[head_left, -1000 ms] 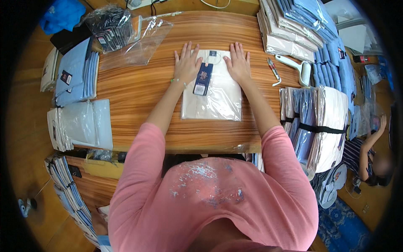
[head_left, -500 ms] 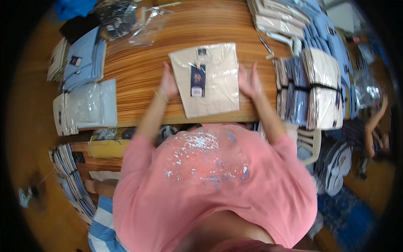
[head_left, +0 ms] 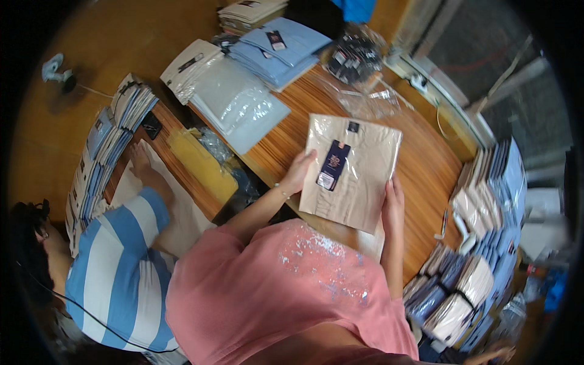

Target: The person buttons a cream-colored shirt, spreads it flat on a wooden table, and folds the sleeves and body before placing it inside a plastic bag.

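A folded beige shirt in a clear plastic bag (head_left: 365,176), with a dark hang tag (head_left: 334,164) on its front, is between my two hands over the wooden table's front edge. My left hand (head_left: 299,173) grips its left side, fingers at the edge and partly behind it. On its lower right side my right hand (head_left: 393,204) holds the other edge, the thumb along the plastic. Near the left hand lies a pile of clear plastic bags (head_left: 240,112).
Folded light blue shirts (head_left: 286,45) and dark tags in plastic (head_left: 356,58) lie at the back. Bagged stacks (head_left: 480,210), a strapped bundle (head_left: 453,292) and a white tagging tool (head_left: 466,236) sit at the right. A person in a striped shirt (head_left: 118,255) works at a left table.
The view has swung left, bringing the striped-shirt person into sight. Both hands now grip the bagged shirt, which is raised and tilted; before, they were open beside it.
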Available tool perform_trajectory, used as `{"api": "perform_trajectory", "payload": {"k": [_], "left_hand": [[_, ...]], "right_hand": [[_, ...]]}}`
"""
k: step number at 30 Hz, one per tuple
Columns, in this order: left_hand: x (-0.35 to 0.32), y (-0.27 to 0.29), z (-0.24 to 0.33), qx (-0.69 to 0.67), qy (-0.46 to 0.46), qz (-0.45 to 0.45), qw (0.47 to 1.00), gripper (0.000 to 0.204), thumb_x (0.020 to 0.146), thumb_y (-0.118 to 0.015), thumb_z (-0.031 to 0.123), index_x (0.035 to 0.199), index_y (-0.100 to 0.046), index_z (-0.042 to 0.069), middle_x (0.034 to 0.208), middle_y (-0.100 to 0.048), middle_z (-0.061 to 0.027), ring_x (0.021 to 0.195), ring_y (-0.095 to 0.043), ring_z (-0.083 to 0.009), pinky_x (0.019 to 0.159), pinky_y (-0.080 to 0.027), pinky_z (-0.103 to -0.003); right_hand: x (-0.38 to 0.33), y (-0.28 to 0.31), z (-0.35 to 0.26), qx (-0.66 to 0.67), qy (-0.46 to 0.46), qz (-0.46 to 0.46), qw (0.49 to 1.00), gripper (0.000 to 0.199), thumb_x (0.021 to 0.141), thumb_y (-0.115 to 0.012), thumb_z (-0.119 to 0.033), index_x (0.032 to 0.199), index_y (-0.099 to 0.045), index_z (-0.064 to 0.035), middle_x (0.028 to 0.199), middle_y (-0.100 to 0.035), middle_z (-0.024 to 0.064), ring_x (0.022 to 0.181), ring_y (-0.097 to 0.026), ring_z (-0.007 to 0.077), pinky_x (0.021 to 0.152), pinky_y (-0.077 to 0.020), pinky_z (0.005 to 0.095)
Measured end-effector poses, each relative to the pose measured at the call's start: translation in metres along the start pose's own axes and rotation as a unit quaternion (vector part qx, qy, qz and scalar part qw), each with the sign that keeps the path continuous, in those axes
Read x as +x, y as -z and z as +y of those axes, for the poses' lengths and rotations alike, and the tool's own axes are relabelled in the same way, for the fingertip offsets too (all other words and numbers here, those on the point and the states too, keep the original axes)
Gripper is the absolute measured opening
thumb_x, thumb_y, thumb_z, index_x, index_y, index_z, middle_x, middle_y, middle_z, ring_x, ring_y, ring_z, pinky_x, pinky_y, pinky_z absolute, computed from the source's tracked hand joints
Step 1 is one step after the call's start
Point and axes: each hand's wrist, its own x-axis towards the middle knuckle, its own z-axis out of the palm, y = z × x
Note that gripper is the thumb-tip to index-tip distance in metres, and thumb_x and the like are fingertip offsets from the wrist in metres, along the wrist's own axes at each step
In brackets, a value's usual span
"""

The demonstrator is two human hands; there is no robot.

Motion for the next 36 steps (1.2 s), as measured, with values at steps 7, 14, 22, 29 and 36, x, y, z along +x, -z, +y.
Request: {"api": "perform_trajectory", "payload": {"k": [7, 14, 22, 29, 36], "left_hand": [[0.079, 0.015, 0.254, -0.074, -0.278, 0.064, 0.956, 0.053, 0.097, -0.034, 0.035, 0.133, -0.031, -0.004, 0.134, -0.041, -0.0171, 0.122, -0.043, -0.0298, 0.105, -0.032, -0.044], [0.299, 0.070, 0.444, -0.044, -0.335, 0.103, 0.935, 0.046, 0.099, -0.030, 0.033, 0.129, -0.039, -0.002, 0.132, -0.045, -0.0161, 0.123, -0.041, -0.0311, 0.105, -0.030, -0.048], [0.497, 0.234, 0.456, 0.185, -0.324, 0.228, 0.899, 0.060, 0.078, -0.049, -0.016, 0.132, -0.034, 0.003, 0.126, -0.050, -0.0126, 0.113, -0.051, -0.0267, 0.095, -0.043, -0.040], [0.549, 0.280, 0.477, 0.217, -0.384, 0.343, 0.830, 0.069, 0.073, -0.061, -0.004, 0.133, -0.027, -0.007, 0.131, -0.044, -0.0169, 0.112, -0.050, -0.0275, 0.095, -0.041, -0.035], [0.537, 0.252, 0.439, 0.560, -0.152, 0.479, 0.658, 0.091, 0.076, -0.063, 0.040, 0.138, -0.017, -0.009, 0.142, -0.026, -0.0244, 0.128, -0.030, -0.0375, 0.107, -0.024, -0.044]], "right_hand": [[0.066, -0.081, -0.052, -0.290, 0.239, -0.083, 0.923, 0.058, 0.090, -0.052, -0.025, 0.139, -0.030, -0.0025, 0.144, -0.028, 0.0196, 0.135, -0.024, 0.0322, 0.110, -0.0167, 0.0404], [0.119, -0.052, 0.117, -0.548, 0.089, 0.079, 0.828, 0.050, 0.089, -0.053, -0.025, 0.133, -0.040, -0.0064, 0.136, -0.037, 0.0216, 0.127, -0.032, 0.0378, 0.104, -0.0240, 0.0473], [0.117, -0.067, 0.121, -0.656, 0.081, 0.067, 0.748, 0.043, 0.084, -0.056, -0.021, 0.124, -0.051, -0.0076, 0.136, -0.038, 0.0203, 0.129, -0.031, 0.0352, 0.105, -0.0201, 0.0514], [0.122, -0.070, 0.120, -0.649, 0.071, 0.048, 0.756, 0.041, 0.082, -0.058, -0.020, 0.121, -0.053, -0.0068, 0.136, -0.038, 0.0193, 0.129, -0.032, 0.0349, 0.105, -0.0202, 0.0506], [0.118, -0.078, 0.120, -0.659, 0.067, 0.068, 0.746, 0.042, 0.082, -0.058, -0.019, 0.123, -0.053, -0.0082, 0.135, -0.039, 0.0189, 0.129, -0.032, 0.0342, 0.105, -0.0212, 0.0501]]}}
